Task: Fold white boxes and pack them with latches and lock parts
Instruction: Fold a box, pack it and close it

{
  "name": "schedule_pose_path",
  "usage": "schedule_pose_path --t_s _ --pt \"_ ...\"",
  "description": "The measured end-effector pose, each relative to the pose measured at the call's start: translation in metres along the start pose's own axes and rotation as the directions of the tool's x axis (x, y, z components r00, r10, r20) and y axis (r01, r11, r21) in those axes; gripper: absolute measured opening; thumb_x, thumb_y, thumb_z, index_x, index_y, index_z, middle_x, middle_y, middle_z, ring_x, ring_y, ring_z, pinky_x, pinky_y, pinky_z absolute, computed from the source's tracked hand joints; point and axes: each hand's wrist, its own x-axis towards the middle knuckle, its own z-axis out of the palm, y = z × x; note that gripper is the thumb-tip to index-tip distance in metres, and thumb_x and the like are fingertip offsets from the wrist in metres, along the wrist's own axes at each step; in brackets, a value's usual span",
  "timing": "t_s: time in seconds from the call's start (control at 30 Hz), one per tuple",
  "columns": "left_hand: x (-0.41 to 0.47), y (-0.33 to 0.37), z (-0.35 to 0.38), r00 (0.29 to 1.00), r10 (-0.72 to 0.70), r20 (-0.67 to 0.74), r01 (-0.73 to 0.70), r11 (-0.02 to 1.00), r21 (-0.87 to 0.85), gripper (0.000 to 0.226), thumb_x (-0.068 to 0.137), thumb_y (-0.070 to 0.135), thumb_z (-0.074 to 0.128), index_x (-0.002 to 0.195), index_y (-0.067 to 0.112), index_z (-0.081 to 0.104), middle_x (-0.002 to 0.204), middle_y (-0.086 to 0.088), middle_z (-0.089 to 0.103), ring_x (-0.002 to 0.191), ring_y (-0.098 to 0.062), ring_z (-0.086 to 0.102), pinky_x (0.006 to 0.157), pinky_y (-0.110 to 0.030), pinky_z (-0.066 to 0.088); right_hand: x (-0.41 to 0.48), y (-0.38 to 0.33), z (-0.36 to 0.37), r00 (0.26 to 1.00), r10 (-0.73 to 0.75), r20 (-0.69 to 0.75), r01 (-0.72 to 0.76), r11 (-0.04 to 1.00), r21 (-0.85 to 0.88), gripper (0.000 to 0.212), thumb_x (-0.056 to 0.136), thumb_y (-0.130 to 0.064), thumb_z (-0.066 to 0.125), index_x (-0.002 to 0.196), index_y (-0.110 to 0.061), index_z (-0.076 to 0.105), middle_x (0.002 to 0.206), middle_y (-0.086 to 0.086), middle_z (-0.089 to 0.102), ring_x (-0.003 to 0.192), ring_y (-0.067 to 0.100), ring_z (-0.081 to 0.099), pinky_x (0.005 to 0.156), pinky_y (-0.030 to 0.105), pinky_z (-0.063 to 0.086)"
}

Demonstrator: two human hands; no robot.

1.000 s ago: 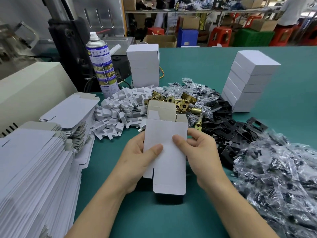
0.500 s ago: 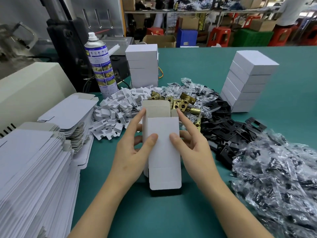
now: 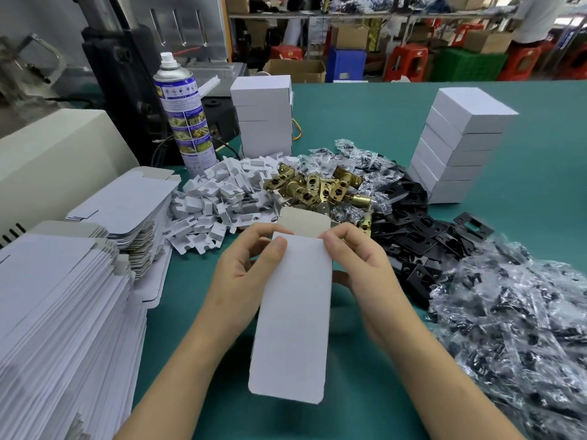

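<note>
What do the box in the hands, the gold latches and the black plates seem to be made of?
The box looks like thin cardboard, matte white outside and grey-brown inside, as its raised flap shows. The gold latches are metal, perhaps brass-plated: they shine and reflect light. The black plates are flat with cut holes and a dull black finish; whether they are painted metal or plastic, I cannot tell.

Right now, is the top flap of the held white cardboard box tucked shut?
No, the grey-backed flap sticks up open above the white cardboard box.
</note>
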Motion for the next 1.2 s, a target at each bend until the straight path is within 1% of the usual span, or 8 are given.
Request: schedule_pose_path --t_s 0.37,0.43,0.57,0.67,0.8,1.0,1.1,1.2 --pt "-0.001 0.001 -0.001 0.993 -0.091 0.071 0.092 0.996 -0.006 0.018 0.092 0.046 0.061 0.1 0.036 0.074 0.087 0.006 0.07 0.071 -0.014 0.063 0.058 -0.028 0.052 0.004 0.001 -0.007 0.99 0.139 0.015 -0.14 0.982 0.131 0.023 0.103 -0.019 0.055 0.084 -0.019 0.068 0.087 -0.002 0.068 0.079 0.009 0.063 0.067 0.021 0.051" --pt "0.0 -0.001 -0.003 0.99 -0.106 0.095 0.106 0.994 0.006 0.02 0.092 0.047 0.061 0.104 0.037 0.075 0.091 0.006 0.071 0.075 -0.013 0.065 0.062 -0.029 0.054 0.005 0.002 -0.01 0.986 0.165 0.013 -0.164 0.973 0.165 0.012 0.099 -0.011 0.06 0.101 -0.021 0.066 0.096 0.0 0.07 0.084 0.012 0.066 0.069 0.024 0.053" --pt "0.002 -0.004 -0.008 0.993 -0.064 0.097 0.052 0.991 0.12 0.025 0.096 0.05 0.057 0.11 0.044 0.076 0.103 0.014 0.076 0.082 -0.004 0.064 0.069 -0.019 0.051 0.005 0.006 -0.013 0.964 0.246 0.104 -0.265 0.934 0.242 0.048 0.087 -0.007 0.066 0.132 -0.023 0.061 0.118 0.007 0.075 0.1 0.021 0.071 0.078 0.037 0.061" --pt "0.002 -0.007 -0.012 0.995 0.022 0.093 -0.053 0.938 0.343 0.024 0.099 0.05 0.053 0.111 0.05 0.074 0.098 0.024 0.071 0.079 0.003 0.059 0.066 -0.011 0.042 0.004 0.008 -0.011 0.963 0.245 0.11 -0.258 0.958 0.124 0.041 0.09 -0.003 0.061 0.125 -0.024 0.07 0.117 0.004 0.076 0.105 0.023 0.071 0.075 0.038 0.061" --pt "0.006 -0.01 -0.013 0.98 0.167 0.109 -0.2 0.841 0.502 0.024 0.103 0.037 0.051 0.107 0.04 0.075 0.109 0.024 0.068 0.112 -0.001 0.063 0.087 -0.01 0.041 0.001 0.01 -0.009 0.969 0.24 0.055 -0.244 0.965 0.091 0.044 0.092 0.006 0.059 0.105 -0.031 0.079 0.102 0.0 0.079 0.09 0.015 0.074 0.066 0.032 0.061" --pt "0.005 -0.013 -0.009 0.978 0.168 0.127 -0.211 0.791 0.574 0.028 0.103 0.036 0.042 0.104 0.03 0.069 0.105 0.019 0.062 0.108 -0.002 0.059 0.092 -0.021 0.043 0.0 0.015 -0.007 0.97 0.243 -0.028 -0.242 0.969 0.048 0.042 0.089 0.007 0.062 0.106 -0.027 0.08 0.101 0.007 0.077 0.085 0.014 0.073 0.062 0.034 0.061" --pt "0.002 -0.011 -0.008 0.981 0.147 0.127 -0.194 0.744 0.639 0.031 0.102 0.05 0.043 0.117 0.034 0.065 0.115 0.023 0.059 0.112 0.002 0.057 0.095 -0.031 0.046 0.0 0.015 -0.003 0.971 0.224 -0.078 -0.222 0.974 0.039 0.045 0.089 0.009 0.057 0.109 -0.025 0.078 0.101 0.006 0.077 0.082 0.014 0.072 0.062 0.037 0.062" --pt "-0.004 -0.008 0.0 0.977 0.117 0.18 -0.213 0.624 0.752 0.071 0.084 0.082 0.045 0.142 0.042 0.049 0.133 0.031 0.047 0.123 0.006 0.047 0.094 -0.031 0.045 0.0 0.014 -0.004 0.968 0.196 -0.155 -0.192 0.981 0.04 0.051 0.089 0.01 0.051 0.105 -0.03 0.079 0.097 0.004 0.077 0.079 0.015 0.071 0.061 0.035 0.061"
